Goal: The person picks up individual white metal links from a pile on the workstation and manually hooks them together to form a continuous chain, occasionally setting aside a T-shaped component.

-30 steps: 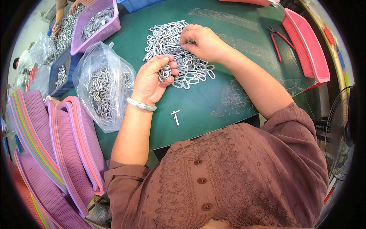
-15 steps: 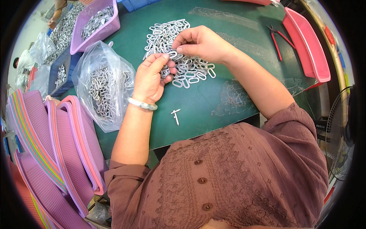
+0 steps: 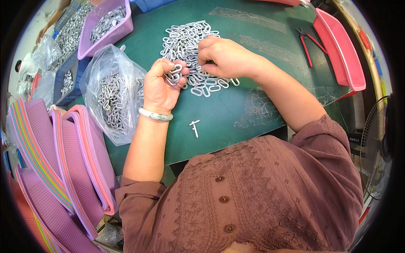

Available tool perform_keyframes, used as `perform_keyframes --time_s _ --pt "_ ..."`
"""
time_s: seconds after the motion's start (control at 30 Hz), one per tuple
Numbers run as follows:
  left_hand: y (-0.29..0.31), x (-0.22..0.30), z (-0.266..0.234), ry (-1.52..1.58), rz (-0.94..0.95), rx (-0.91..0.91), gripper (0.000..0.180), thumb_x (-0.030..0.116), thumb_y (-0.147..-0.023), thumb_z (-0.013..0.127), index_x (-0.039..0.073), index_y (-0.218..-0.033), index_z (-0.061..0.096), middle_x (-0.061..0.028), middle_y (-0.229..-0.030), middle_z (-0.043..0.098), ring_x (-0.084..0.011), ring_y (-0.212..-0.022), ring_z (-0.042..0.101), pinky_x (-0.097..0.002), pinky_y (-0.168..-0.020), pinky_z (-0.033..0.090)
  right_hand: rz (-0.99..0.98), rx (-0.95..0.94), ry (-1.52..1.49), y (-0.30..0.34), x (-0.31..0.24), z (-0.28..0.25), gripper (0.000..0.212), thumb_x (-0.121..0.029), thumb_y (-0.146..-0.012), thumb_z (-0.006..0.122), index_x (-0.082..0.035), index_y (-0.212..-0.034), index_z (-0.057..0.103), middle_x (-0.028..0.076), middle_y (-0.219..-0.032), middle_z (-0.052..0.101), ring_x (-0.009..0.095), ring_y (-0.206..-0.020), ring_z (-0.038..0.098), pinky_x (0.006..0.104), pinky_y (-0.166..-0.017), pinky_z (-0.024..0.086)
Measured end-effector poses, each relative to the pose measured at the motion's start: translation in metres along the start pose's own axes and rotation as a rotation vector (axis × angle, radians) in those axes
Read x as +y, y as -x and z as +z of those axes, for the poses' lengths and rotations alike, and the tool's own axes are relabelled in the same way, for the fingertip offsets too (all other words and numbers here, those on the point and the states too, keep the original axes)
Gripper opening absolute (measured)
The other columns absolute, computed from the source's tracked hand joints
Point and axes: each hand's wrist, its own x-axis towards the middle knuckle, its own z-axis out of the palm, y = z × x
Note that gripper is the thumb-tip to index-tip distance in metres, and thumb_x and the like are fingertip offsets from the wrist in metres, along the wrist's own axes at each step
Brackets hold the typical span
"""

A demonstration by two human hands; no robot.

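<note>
Since the right hand [image 3: 225,55], curled, any contents hidden, is back at the link pile [image 3: 185,39], the half-open left hand [image 3: 160,89] alone supports several links [image 3: 173,77].

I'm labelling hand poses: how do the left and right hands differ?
The left hand shows its palm and holds several grey links; the right hand shows its back over the link pile. The left hand wears a pale wrist bangle; the right wears none. Both have curled fingers.
</note>
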Motion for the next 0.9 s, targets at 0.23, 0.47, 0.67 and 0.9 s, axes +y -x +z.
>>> perform_keyframes --time_s 0.23,0.47,0.67,0.9 --pt "0.001 0.002 0.007 -0.101 -0.192 -0.021 0.014 0.018 -0.084 0.052 0.003 -0.086 0.053 -0.011 -0.078 0.058 -0.0201 -0.065 0.057 -0.023 -0.047 0.044 -0.131 0.292 -0.117 -0.004 -0.011 -0.008 0.009 -0.007 -0.073 0.062 -0.003 -0.081 0.061 0.009 -0.079 0.056 0.026 -0.076 0.056 0.0332 -0.066 0.046" --pt "0.001 -0.001 0.007 -0.118 -0.2 -0.061 0.013 0.015 -0.087 0.051 0.003 -0.09 0.053 -0.0091 -0.078 0.058 -0.0169 -0.065 0.056 -0.0208 -0.047 0.045 0.019 0.298 -0.234 -0.003 0.011 -0.002 0.018 -0.008 -0.074 0.062 -0.001 -0.09 0.061 0.011 -0.081 0.059 0.027 -0.076 0.057 0.0333 -0.068 0.047" --pt "-0.001 -0.001 0.001 0.045 -0.165 -0.124 0.01 0.012 -0.085 0.052 0.003 -0.088 0.053 -0.009 -0.079 0.058 -0.0174 -0.068 0.057 -0.0233 -0.05 0.046 0.116 0.146 0.006 0.0 0.015 0.0 0.017 -0.013 -0.071 0.064 -0.003 -0.085 0.062 0.01 -0.083 0.056 0.027 -0.086 0.054 0.0354 -0.074 0.045" --pt "-0.002 -0.001 0.0 0.04 -0.144 -0.168 0.023 0.008 -0.084 0.05 0.002 -0.106 0.052 -0.0075 -0.084 0.057 -0.018 -0.074 0.055 -0.0237 -0.054 0.046 0.085 0.192 0.047 -0.004 0.013 0.007 0.013 -0.013 -0.07 0.064 -0.005 -0.08 0.062 0.008 -0.079 0.057 0.027 -0.082 0.054 0.0354 -0.072 0.045"
